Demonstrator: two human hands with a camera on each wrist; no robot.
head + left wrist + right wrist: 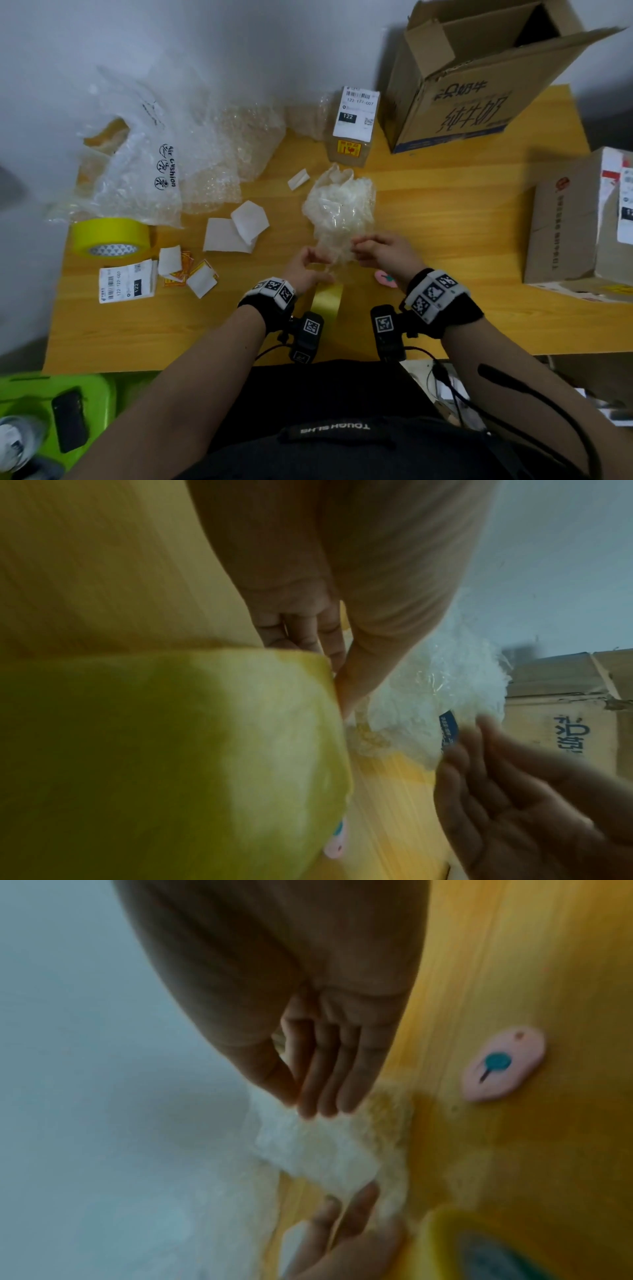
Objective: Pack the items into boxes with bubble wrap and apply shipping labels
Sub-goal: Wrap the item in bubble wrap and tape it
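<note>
Centrally on the wooden table [445,212] sits a crumpled bubble-wrap bundle [339,209] — the right hand [380,251] pinches its near edge, thumb against fingers, while the left hand [306,267] reaches in with loosely curled fingers touching the wrap; whether it grips is unclear. Just below lie a yellow tape roll [327,298] and a pink cutter [387,278]. A labelled small box [352,126] stands above — an open carton [479,78] at upper right.
</note>
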